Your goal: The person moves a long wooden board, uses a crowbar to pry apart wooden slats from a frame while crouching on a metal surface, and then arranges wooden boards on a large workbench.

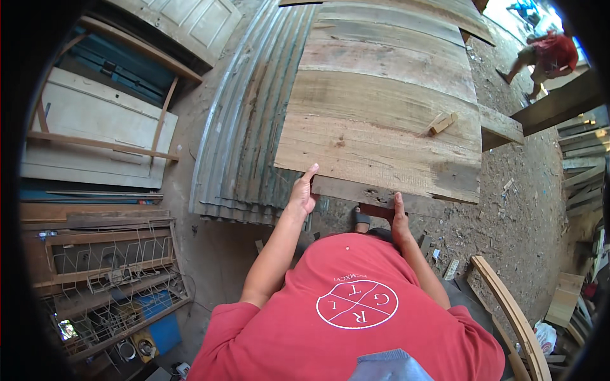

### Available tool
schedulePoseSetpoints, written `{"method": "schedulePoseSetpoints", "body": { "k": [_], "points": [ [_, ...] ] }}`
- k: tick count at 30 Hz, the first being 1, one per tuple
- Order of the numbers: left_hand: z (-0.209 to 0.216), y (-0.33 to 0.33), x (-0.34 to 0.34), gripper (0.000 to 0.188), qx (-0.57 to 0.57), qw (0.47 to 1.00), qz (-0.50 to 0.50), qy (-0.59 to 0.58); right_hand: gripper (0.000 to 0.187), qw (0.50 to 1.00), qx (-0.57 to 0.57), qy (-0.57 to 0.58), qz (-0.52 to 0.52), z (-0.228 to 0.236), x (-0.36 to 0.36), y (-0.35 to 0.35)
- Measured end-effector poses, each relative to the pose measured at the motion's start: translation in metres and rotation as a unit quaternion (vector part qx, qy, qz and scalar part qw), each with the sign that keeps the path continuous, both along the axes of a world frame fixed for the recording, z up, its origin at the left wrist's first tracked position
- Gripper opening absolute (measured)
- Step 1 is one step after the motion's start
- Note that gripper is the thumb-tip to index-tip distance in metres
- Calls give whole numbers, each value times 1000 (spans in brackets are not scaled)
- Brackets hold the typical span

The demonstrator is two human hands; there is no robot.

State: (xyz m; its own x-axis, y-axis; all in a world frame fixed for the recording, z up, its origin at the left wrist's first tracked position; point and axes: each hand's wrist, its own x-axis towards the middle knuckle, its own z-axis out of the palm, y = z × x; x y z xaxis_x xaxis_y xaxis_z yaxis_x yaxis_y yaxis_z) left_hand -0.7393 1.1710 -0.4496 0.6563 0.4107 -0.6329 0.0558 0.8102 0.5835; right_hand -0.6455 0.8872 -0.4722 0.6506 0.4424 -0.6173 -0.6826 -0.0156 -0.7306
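Note:
Wide, weathered wooden boards (381, 95) lie side by side as a flat surface in front of me. Along their near edge is a narrower grey-brown plank (356, 188), partly under the nearest board. My left hand (304, 193) grips this plank near its left end, thumb up by the board's edge and fingers mostly hidden beneath. Further right, my right hand (400, 222) holds the plank's near side, its thumb pointing up and the other fingers out of sight. A small wooden block (443, 123) with a thin pale sliver beside it rests on the boards, toward the right.
Corrugated metal sheets (244, 127) lie to the left of the boards. Old doors (105, 127) and a metal-grille frame (114, 273) stand further left. A beam (559, 101) juts in from the right. Curved timber (508, 311) lies near my right side. Another person (553, 57) bends over at far right.

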Motion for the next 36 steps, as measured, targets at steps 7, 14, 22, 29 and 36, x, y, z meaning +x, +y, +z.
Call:
{"method": "schedulePoseSetpoints", "body": {
  "k": [7, 14, 22, 29, 36],
  "points": [
    [-8, 3, -3, 54, 103, 994, -12, 19, 85, 998, 29, 6, 55, -27, 8, -5],
    [-5, -8, 2, 83, 492, 807, 101, 310, 101, 993, -33, 4, 117, -10, 11, -15],
    [47, -29, 89, 60, 846, 467, -180, 182, 104, 983, -79, 43, 162, -29, 14, -22],
    [38, -35, 136, 63, 870, 411, -200, 187, 102, 981, -47, 10, 185, -2, 18, -23],
    [37, -26, 143, 63, 878, 386, -208, 193, 99, 974, -22, -1, 225, 13, 23, -24]
  ]
}}
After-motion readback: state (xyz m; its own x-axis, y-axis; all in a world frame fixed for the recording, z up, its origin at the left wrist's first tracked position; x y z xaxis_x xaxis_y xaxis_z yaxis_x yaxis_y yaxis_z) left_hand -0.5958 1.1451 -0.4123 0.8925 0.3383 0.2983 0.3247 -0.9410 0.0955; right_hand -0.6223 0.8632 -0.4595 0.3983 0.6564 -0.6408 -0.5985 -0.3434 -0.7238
